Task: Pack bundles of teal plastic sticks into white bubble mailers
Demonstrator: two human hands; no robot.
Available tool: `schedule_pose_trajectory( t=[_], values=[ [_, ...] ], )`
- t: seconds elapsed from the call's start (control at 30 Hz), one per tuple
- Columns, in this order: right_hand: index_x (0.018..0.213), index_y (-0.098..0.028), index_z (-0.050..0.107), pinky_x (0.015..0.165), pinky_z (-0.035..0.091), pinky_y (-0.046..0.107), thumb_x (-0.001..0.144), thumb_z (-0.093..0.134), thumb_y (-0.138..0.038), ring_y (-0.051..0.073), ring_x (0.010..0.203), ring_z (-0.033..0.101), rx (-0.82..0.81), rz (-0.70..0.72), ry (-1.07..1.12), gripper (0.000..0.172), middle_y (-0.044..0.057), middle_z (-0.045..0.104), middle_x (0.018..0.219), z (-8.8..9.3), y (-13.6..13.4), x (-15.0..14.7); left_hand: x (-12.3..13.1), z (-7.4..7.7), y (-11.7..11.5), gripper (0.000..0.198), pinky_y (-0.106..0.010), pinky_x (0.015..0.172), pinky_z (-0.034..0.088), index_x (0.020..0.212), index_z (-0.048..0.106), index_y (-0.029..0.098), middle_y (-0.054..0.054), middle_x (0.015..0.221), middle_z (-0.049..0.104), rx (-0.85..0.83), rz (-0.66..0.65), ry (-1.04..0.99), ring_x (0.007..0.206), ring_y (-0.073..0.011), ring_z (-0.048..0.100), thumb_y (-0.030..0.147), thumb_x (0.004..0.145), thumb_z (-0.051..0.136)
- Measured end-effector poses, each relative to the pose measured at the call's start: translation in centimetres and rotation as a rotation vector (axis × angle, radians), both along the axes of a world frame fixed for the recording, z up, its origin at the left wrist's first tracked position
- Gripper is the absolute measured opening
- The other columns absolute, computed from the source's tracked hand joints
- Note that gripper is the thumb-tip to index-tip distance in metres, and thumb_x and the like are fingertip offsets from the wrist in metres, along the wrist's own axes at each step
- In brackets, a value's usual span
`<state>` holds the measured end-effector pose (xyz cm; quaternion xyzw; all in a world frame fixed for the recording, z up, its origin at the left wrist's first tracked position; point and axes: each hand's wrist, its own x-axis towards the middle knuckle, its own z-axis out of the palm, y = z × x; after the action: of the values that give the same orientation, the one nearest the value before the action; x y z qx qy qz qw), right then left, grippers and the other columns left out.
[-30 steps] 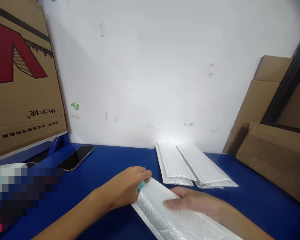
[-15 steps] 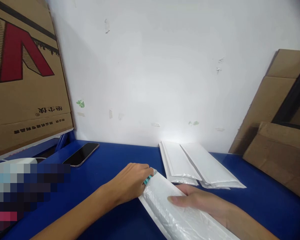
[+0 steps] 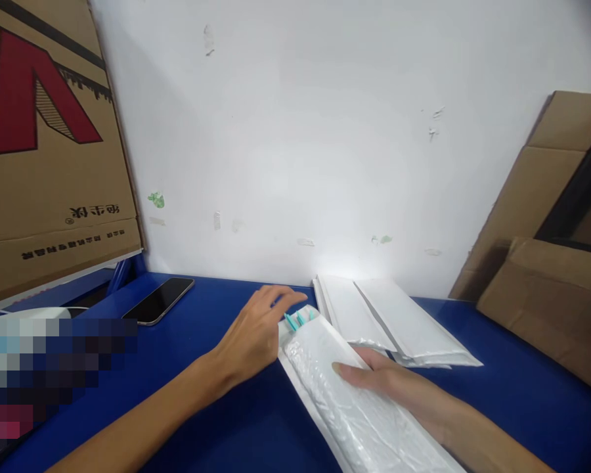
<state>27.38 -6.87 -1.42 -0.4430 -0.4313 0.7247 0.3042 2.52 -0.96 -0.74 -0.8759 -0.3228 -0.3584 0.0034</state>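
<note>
A long white package with a crinkled, clear plastic surface point(image 3: 354, 407) slants across the front of the table. My right hand point(image 3: 374, 374) grips it from its right side, thumb on top and fingers underneath. Thin teal pieces point(image 3: 295, 320) poke out at its far end; what they belong to is hidden inside. Beside that end is my left hand point(image 3: 261, 328), with its index finger and thumb apart over the teal pieces and the other fingers partly hidden. Behind the package, flat white padded mailers point(image 3: 404, 315) lie in two piles against the wall.
The blue table point(image 3: 226, 420) meets a white wall point(image 3: 295, 131) at the back. A phone point(image 3: 160, 301) lies at the left, near a large printed cardboard box point(image 3: 59, 177). Folded cardboard point(image 3: 551, 309) leans at the right. A blurred patch covers the lower left.
My left hand has loosened from the package's far end and lifted slightly, its fingers spreading. More of the teal pieces now shows. The right hand keeps its hold.
</note>
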Motion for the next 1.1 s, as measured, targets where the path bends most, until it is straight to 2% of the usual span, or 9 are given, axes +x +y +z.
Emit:
schedule_pose_trajectory(
  t=[0.1, 0.17, 0.37, 0.5, 0.6, 0.77, 0.93, 1.0, 1.1],
  values=[
    [0.13, -0.015, 0.056, 0.085, 0.055, 0.034, 0.08, 0.078, -0.043, 0.023, 0.093, 0.071, 0.01, -0.069, 0.017, 0.061, 0.011, 0.072, 0.106, 1.2, -0.5, 0.3, 0.0, 0.0, -0.3, 0.052, -0.042, 0.097, 0.046, 0.13, 0.044, 0.023, -0.008, 0.127, 0.051, 0.016, 0.08, -0.387, 0.114, -0.0219, 0.051, 0.0, 0.084, 0.038],
    [0.134, -0.017, 0.054, 0.085, 0.056, 0.037, 0.082, 0.076, -0.044, 0.024, 0.094, 0.071, 0.06, -0.114, 0.033, 0.062, 0.011, 0.072, 0.109, 2.2, -0.9, 0.8, 0.0, 0.1, -0.6, 0.036, -0.042, 0.092, 0.048, 0.125, 0.045, 0.022, -0.009, 0.121, 0.053, 0.001, 0.097, -0.54, 0.108, -0.0223, 0.053, 0.011, 0.092, 0.037],
    [0.135, -0.022, 0.055, 0.089, 0.056, 0.039, 0.085, 0.07, -0.05, 0.027, 0.102, 0.068, 0.358, -0.288, 0.134, 0.059, 0.012, 0.069, 0.12, 3.7, -0.9, 1.9, 0.4, 0.0, -2.0, 0.028, -0.043, 0.093, 0.048, 0.123, 0.047, 0.021, -0.011, 0.121, 0.054, -0.023, -0.027, -0.312, 0.108, -0.024, 0.053, 0.023, 0.098, 0.033],
    [0.136, -0.025, 0.055, 0.095, 0.052, 0.044, 0.088, 0.065, -0.052, 0.028, 0.109, 0.066, 0.405, -0.311, 0.15, 0.056, 0.011, 0.069, 0.123, 3.1, -0.9, 1.1, 1.2, -0.5, -3.5, 0.048, -0.051, 0.103, 0.044, 0.142, 0.036, 0.021, -0.015, 0.136, 0.05, -0.119, -0.238, -0.118, 0.124, -0.0306, 0.048, 0.04, 0.098, 0.039],
    [0.136, -0.024, 0.056, 0.098, 0.05, 0.045, 0.09, 0.061, -0.054, 0.028, 0.114, 0.063, 0.453, -0.245, 0.107, 0.055, 0.012, 0.068, 0.124, 2.2, -1.1, 0.6, 2.0, -0.6, -4.7, 0.066, -0.052, 0.103, 0.045, 0.148, 0.028, 0.023, -0.015, 0.138, 0.052, -0.279, -0.248, -0.041, 0.125, -0.0329, 0.051, 0.048, 0.093, 0.053],
    [0.136, -0.023, 0.057, 0.103, 0.047, 0.045, 0.094, 0.055, -0.055, 0.027, 0.117, 0.059, 0.637, -0.232, -0.118, 0.053, 0.011, 0.064, 0.129, 1.7, -1.5, 0.8, 2.8, 0.2, -5.3, 0.04, -0.039, 0.09, 0.055, 0.132, 0.046, 0.026, -0.006, 0.118, 0.066, -0.465, -0.319, -0.167, 0.101, -0.0227, 0.064, 0.034, 0.094, 0.056],
    [0.13, -0.022, 0.062, 0.096, 0.051, 0.043, 0.094, 0.051, -0.057, 0.027, 0.107, 0.063, 0.68, -0.193, -0.239, 0.051, 0.01, 0.067, 0.122, 2.5, -1.7, 0.4, 2.8, 0.2, -5.2, 0.036, -0.033, 0.071, 0.058, 0.128, 0.052, 0.024, -0.002, 0.09, 0.069, -0.499, -0.379, -0.318, 0.075, -0.0187, 0.066, 0.031, 0.093, 0.057],
    [0.125, -0.02, 0.065, 0.091, 0.054, 0.041, 0.095, 0.052, -0.056, 0.026, 0.103, 0.065, 0.662, -0.149, -0.245, 0.049, 0.01, 0.069, 0.117, 2.6, -1.8, 0.2, 2.9, 0.0, -5.3, 0.04, -0.031, 0.067, 0.058, 0.132, 0.05, 0.024, -0.001, 0.086, 0.069, -0.514, -0.416, -0.388, 0.069, -0.017, 0.064, 0.032, 0.094, 0.057],
    [0.12, -0.019, 0.068, 0.088, 0.055, 0.038, 0.095, 0.052, -0.055, 0.024, 0.1, 0.066, 0.645, -0.111, -0.232, 0.046, 0.01, 0.071, 0.112, 2.6, -1.9, 0.0, 3.1, -0.2, -5.5, 0.04, -0.031, 0.068, 0.058, 0.134, 0.05, 0.024, -0.004, 0.095, 0.071, -0.565, -0.454, -0.53, 0.073, -0.0173, 0.066, 0.034, 0.095, 0.056]
  ],
)
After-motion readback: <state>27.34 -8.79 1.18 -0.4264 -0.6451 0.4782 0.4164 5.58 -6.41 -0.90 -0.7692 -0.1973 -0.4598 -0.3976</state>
